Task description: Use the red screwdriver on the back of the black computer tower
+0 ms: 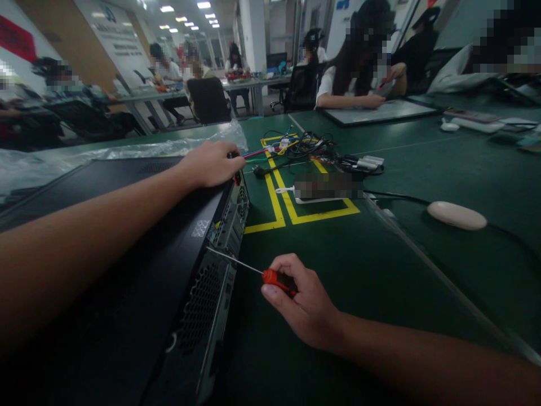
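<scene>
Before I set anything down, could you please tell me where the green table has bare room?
Bare patches lie between the right hand and yellow tape, and between the white oval object and framed panel. It is crowded around the tangled cables.

Ceiling lights [203, 5] glow over black chairs [209, 100] and 1 white pillar [252, 51].

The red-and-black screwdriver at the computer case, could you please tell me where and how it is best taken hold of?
Probably by its thick handle, coming from the right, as the right hand does: the handle lies clear of the computer case, while the thin metal shaft runs left to the case's edge.
</scene>
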A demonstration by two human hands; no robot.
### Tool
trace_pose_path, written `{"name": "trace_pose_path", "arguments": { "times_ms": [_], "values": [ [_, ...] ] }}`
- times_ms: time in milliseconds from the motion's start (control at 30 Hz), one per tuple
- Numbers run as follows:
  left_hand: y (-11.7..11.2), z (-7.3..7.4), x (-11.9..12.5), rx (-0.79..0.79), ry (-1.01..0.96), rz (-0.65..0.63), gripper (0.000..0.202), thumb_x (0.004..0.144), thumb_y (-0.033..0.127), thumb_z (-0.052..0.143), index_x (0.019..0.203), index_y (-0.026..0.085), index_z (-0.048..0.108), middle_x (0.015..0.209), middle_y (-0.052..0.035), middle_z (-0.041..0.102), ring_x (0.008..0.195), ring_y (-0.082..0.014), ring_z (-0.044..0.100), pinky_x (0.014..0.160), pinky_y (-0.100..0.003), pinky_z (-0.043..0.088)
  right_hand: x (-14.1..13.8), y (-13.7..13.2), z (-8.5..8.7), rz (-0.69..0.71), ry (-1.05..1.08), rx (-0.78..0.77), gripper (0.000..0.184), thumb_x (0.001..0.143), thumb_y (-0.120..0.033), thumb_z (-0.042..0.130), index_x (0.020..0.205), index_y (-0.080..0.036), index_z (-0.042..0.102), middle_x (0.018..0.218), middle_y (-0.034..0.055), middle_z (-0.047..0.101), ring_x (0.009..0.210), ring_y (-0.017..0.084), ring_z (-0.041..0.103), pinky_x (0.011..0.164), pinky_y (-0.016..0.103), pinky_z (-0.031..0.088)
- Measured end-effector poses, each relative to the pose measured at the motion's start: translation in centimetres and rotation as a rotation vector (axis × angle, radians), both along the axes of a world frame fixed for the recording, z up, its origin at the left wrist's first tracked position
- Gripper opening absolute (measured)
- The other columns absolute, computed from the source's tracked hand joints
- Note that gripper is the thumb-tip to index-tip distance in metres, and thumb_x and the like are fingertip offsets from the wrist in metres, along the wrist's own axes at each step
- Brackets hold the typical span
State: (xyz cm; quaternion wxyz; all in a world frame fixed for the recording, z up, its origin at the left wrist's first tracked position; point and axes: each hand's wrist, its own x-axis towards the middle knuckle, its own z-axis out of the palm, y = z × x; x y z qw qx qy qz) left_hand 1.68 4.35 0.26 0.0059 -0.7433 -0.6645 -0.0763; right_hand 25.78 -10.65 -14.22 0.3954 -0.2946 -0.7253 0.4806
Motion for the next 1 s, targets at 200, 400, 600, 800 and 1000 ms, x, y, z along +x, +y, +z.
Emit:
{"name": "trace_pose_path", "arguments": {
  "times_ms": [200, 400, 600, 800, 1000],
  "values": [
    [0.08, -0.02, -0.09, 0.001, -0.003, -0.008, 0.052, 0.085, 0.049, 0.046, 0.119, 0.025, 0.077, 0.123, -0.0116, 0.077, 0.115, -0.0359, 0.066, 0.102, -0.049, 0.05, 0.06, 0.04, 0.2, -0.005, -0.013, 0.012, 0.011, 0.096, -0.027, 0.065, 0.101, -0.023, 0.056, 0.079, -0.0041, 0.059, 0.064, 0.013, 0.055, 0.061, 0.026, 0.043],
    [0.21, -0.02, -0.26, -0.001, -0.006, -0.013, 0.048, 0.086, 0.05, 0.047, 0.118, 0.029, 0.077, 0.121, -0.0087, 0.078, 0.115, -0.0335, 0.066, 0.1, -0.046, 0.051, 0.02, 0.04, 0.23, -0.003, -0.02, 0.021, 0.011, 0.096, -0.025, 0.065, 0.101, -0.023, 0.057, 0.079, -0.0043, 0.059, 0.064, 0.012, 0.055, 0.061, 0.026, 0.043],
    [0.1, 0.01, -0.08, 0.001, 0.007, -0.012, 0.05, 0.087, 0.05, 0.045, 0.117, 0.025, 0.077, 0.124, -0.0114, 0.077, 0.115, -0.0339, 0.066, 0.101, -0.045, 0.051, 0.06, 0.05, 0.18, -0.019, -0.043, 0.032, 0.009, 0.096, -0.027, 0.065, 0.1, -0.023, 0.058, 0.077, -0.0045, 0.058, 0.063, 0.013, 0.052, 0.062, 0.026, 0.042],
    [0.11, -0.13, -0.15, 0.012, 0.012, -0.008, 0.051, 0.088, 0.05, 0.045, 0.118, 0.024, 0.077, 0.124, -0.0112, 0.077, 0.115, -0.0338, 0.067, 0.101, -0.045, 0.051, 0.08, 0.16, 0.07, -0.018, -0.036, 0.06, 0.007, 0.097, -0.026, 0.065, 0.101, -0.023, 0.061, 0.08, -0.0036, 0.06, 0.065, 0.013, 0.053, 0.065, 0.027, 0.043],
    [0.01, -0.2, -0.11, 0.022, -0.004, 0.002, 0.049, 0.087, 0.05, 0.045, 0.116, 0.027, 0.078, 0.124, -0.0091, 0.078, 0.116, -0.0332, 0.067, 0.099, -0.045, 0.053, 0.11, 0.18, 0.18, -0.025, -0.028, 0.073, 0.006, 0.097, -0.026, 0.066, 0.101, -0.022, 0.064, 0.083, -0.0022, 0.063, 0.067, 0.013, 0.055, 0.067, 0.027, 0.045]
  ]
}}
